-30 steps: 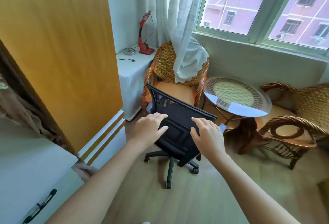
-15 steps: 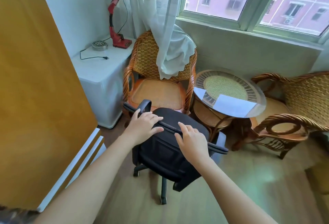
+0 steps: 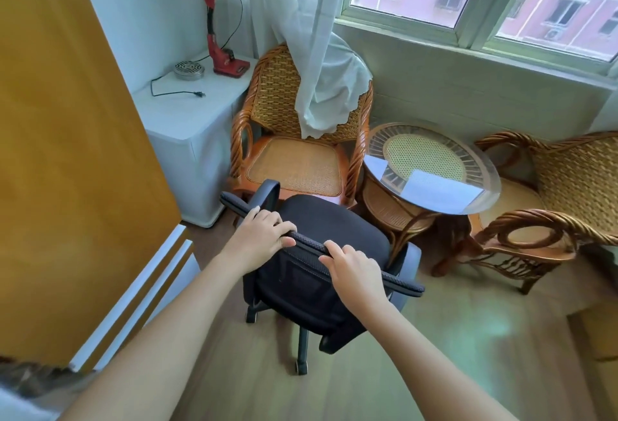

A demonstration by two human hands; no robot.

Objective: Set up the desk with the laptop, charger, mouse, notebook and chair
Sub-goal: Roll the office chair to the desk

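The black office chair [image 3: 321, 253] stands on the wooden floor [image 3: 451, 353] with its back toward the person. Both hands grip the top edge of its backrest: the left hand [image 3: 259, 236] and the right hand [image 3: 354, 270] each have their fingers curled over the rim, clamped on it, the two hands near each other.

Just beyond the chair's seat stands a wicker armchair [image 3: 294, 139], close enough that the black armrest overlaps its front edge in the view. A white curtain [image 3: 321, 79] drapes over its back. To the right is a round glass-topped table [image 3: 431, 166], and past that a second wicker chair [image 3: 561, 193]. To the left, a white cabinet [image 3: 190, 126] carries a red lamp [image 3: 220, 29] and a round metal tin [image 3: 189, 70]. An orange panel [image 3: 67, 153] closes off the left side.

No writing can be read. Open floor lies toward the person and to the right.
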